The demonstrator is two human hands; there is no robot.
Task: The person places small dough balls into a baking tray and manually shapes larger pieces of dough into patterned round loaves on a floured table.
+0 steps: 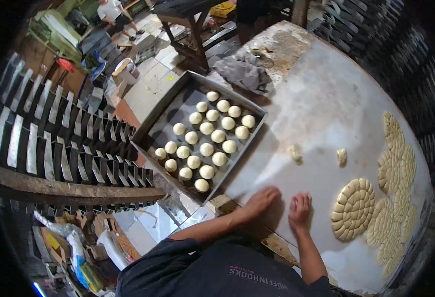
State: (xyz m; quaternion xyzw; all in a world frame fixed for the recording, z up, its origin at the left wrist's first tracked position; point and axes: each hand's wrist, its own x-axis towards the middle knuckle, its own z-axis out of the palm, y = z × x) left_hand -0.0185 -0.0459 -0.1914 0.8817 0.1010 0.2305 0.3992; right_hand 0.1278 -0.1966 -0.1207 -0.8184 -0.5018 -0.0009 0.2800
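Observation:
My left hand [264, 200] rests palm down on the pale work table [321, 89], its fingers curled and hiding whatever is beneath. My right hand [300, 210] is beside it with bent fingers; I cannot make out what it holds, if anything. Beyond them lie two small dough pieces [295, 154] [341, 157]. Right of my right hand is a round slab of dough cut into segments [352, 209], next to several overlapping slabs [395, 173]. A metal tray [248, 156] at left holds several dough balls [206, 149] in rows.
Stacked metal moulds [44, 143] on a wooden rail fill the left, with more dark racks [366, 29] at upper right. A grey cloth [240, 74] lies on the table's far end. Behind are a dark wooden table [180, 15], a bucket [126, 72] and a person [109, 12].

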